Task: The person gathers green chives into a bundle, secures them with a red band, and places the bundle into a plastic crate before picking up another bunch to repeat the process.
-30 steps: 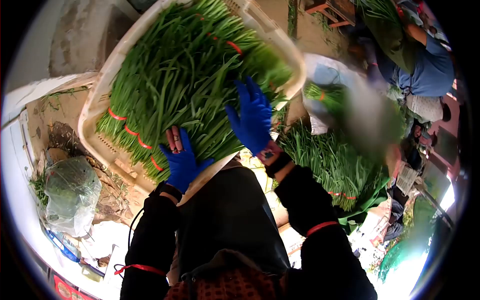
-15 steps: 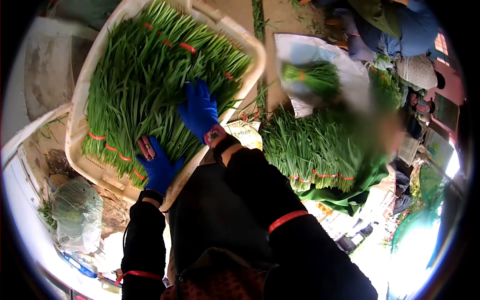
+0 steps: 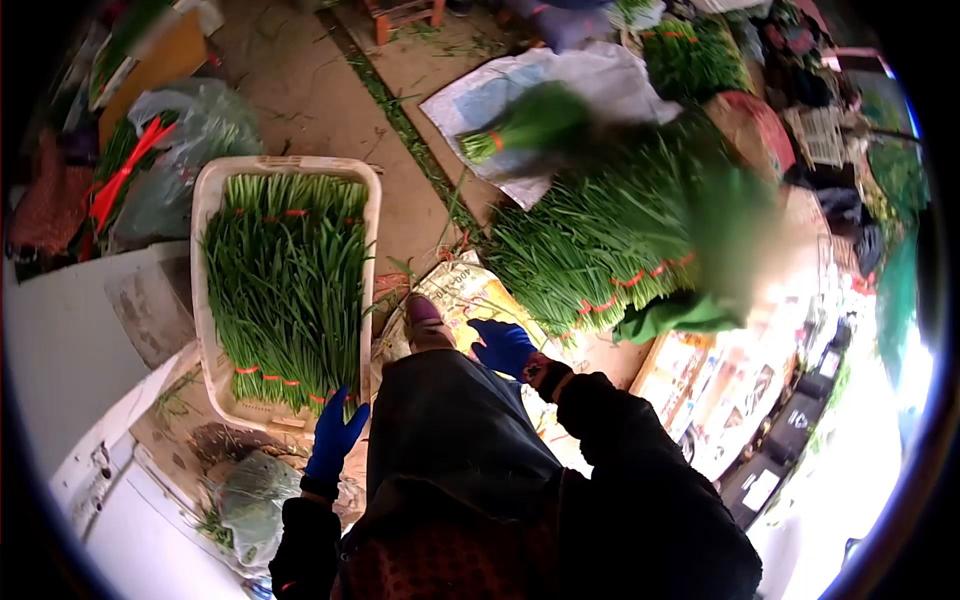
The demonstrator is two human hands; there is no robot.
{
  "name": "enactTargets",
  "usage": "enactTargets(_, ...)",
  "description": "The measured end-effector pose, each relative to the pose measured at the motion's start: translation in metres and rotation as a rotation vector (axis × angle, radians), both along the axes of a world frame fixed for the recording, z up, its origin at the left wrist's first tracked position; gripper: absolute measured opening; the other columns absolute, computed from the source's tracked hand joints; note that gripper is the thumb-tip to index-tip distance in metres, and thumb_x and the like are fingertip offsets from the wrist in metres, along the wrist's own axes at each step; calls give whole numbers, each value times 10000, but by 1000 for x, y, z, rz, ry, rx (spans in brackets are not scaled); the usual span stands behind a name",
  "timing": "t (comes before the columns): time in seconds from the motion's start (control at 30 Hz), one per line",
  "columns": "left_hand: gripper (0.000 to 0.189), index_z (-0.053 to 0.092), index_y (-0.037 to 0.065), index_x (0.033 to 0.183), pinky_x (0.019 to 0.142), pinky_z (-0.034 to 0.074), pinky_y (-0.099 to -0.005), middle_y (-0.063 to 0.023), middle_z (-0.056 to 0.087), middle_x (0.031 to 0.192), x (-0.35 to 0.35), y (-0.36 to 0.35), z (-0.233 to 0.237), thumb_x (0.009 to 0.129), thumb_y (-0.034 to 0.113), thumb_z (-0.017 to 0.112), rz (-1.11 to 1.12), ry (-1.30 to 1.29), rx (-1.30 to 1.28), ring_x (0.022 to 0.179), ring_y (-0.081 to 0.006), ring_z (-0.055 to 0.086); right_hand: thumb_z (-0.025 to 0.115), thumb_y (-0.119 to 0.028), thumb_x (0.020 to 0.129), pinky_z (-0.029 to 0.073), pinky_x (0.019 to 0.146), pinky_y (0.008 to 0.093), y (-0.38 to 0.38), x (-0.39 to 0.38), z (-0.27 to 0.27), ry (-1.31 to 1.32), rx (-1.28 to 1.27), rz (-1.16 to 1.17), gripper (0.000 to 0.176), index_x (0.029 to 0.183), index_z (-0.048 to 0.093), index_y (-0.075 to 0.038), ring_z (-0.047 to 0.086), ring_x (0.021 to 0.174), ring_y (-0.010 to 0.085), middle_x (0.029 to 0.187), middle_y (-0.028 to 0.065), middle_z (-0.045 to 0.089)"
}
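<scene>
One full crate [image 3: 290, 165] of chives [image 3: 285, 280], left of centre.
Our left hand [image 3: 335, 435] lies flat on the crate's near corner, fingers spread and gripping nothing, while our right hand [image 3: 503, 345] hangs open and empty over the printed sack [image 3: 470, 295] mid-frame. We count one crate, one loose pile [image 3: 590, 250] of banded bundles to the right, one shoe [image 3: 425, 315] and two gloved hands. The risk, we reckon: a one-handed tug at that corner could tip the crate and spill chives.
</scene>
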State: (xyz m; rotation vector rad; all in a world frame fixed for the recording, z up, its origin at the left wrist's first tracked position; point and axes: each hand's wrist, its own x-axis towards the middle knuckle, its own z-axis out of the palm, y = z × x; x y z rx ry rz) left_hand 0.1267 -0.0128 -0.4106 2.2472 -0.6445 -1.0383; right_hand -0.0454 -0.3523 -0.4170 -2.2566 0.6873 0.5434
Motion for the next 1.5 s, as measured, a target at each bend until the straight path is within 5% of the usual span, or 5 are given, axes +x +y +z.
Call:
enactTargets(0.3,551,482,18,1298,913,463,-340,-150,571,1225,-9,-18,67,844,241,701,-263,91,-13,1084,-231,585,586,-340,828,505,813,402,64,-226,26,171,119,-617,380,1104,623,-82,631,912,343,981,170,662)
enactTargets(0.57,549,500,-16,1262,918,461,-372,-203,586,1187,-32,-59,96,832,265,694,-420,120,-13,1110,-284,578,603,-334,825,507,812,390,91,-335,14,283,29,-746,367,1095,643,-88,641,915,327,953,178,669)
enactTargets(1.03,493,493,-17,1262,955,429,-332,-170,576,1204,-160,-159,72,856,204,664,-402,335,148,1124,-244,554,611,-302,810,512,806,395,-216,-411,-47,107,-256,-826,374,1134,611,-115,637,926,303,1000,126,665)
enactTargets(1.3,522,474,-8,1290,971,417,-361,-186,549,1257,-193,-178,71,880,279,623,-272,397,432,1166,-266,531,666,-198,691,468,860,431,-285,-388,-121,152,-496,-543,574,1230,509,-74,556,1030,344,1120,160,585)
enactTargets(1.5,540,479,20,1296,964,420,-371,-190,551,1253,-200,-159,49,876,330,619,-165,447,603,1165,-287,530,718,-148,599,468,784,452,-299,-372,-196,100,-635,-595,510,1080,553,-104,560,983,342,1063,144,581)
